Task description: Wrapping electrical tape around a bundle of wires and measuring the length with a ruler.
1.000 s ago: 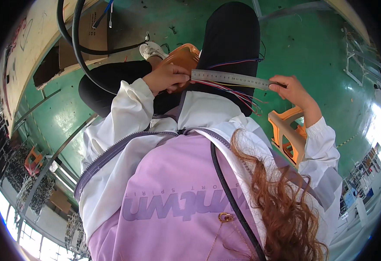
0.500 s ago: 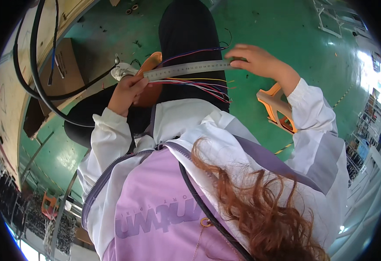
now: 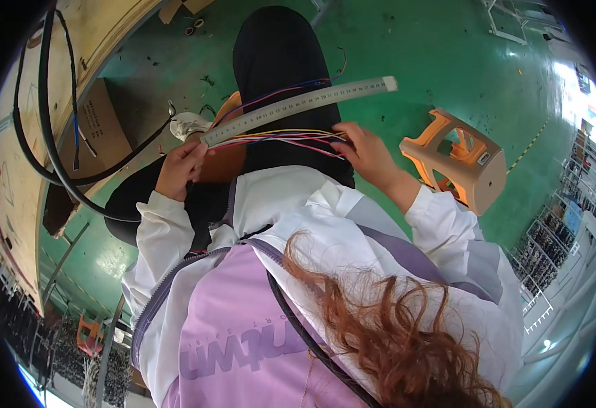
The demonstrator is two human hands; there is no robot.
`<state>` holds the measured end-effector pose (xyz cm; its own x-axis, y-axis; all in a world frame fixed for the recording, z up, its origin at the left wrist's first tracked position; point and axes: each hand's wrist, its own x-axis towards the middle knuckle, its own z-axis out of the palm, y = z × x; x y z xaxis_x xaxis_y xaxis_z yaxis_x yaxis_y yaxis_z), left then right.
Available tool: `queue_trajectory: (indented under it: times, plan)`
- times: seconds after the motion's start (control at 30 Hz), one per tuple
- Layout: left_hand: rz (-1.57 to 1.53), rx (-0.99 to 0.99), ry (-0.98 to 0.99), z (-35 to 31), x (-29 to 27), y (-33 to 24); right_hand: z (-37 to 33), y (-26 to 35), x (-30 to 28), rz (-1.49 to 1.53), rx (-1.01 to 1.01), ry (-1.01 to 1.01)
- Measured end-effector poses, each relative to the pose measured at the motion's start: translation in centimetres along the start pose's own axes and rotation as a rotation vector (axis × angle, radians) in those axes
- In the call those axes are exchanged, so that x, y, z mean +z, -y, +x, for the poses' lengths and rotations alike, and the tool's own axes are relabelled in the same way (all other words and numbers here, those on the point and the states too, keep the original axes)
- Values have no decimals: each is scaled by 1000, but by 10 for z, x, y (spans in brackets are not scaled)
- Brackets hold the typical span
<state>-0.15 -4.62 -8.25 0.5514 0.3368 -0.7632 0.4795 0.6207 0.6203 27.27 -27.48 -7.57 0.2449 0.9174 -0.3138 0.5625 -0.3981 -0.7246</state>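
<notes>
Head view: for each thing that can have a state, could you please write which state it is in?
Left hand: closed on the ruler's left end
Right hand: closed at the wires' right ends
Ruler: gripped at one end, other end free
Wires: bunched, spanning both hands
Jacket: unzipped
Cable: bent in a wide curve

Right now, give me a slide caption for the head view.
The left hand holds a ruler beside coloured wires, whose far ends the right hand holds.
</notes>
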Motion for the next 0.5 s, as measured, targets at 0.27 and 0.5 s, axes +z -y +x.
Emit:
queue_trajectory:
  times: [0.27,0.5]
  plan:
    - [-9,-4,11,2,-2,3,4,19,-6,949,258,200]
    - [-41,-50,24,-5,-4,0,0,28,-8,1488,298,275]
